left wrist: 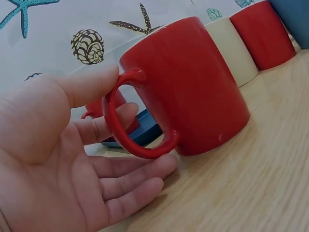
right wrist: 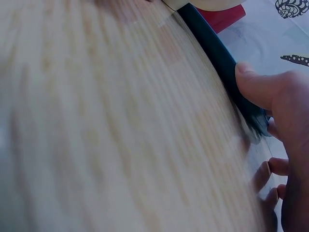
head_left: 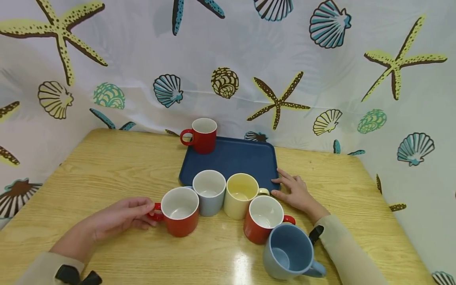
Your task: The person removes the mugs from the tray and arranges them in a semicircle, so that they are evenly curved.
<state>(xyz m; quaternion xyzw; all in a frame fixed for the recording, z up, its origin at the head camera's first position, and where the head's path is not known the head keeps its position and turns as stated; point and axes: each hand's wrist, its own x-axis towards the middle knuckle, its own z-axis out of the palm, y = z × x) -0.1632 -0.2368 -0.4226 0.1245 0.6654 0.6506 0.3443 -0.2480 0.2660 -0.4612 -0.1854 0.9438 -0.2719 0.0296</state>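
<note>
My left hand (head_left: 124,215) holds a red mug (head_left: 181,225) by its handle, which points left. In the left wrist view the thumb presses the top of the handle (left wrist: 116,121) and a finger reaches through its loop. The mug stands upright on the table, white inside. My right hand (head_left: 295,192) grips the near right corner of a dark blue tray (head_left: 246,158), the thumb (right wrist: 256,89) on its near edge and fingers at its right side. Another red mug (head_left: 204,142) stands at the tray's back left.
Right of the held mug, a row curves toward me: a light blue mug (head_left: 210,204), a pale yellow mug (head_left: 235,208), a red mug (head_left: 253,229) and a blue mug (head_left: 278,261) by the right forearm. A patterned cloth (head_left: 228,47) hangs behind the wooden table (head_left: 142,158).
</note>
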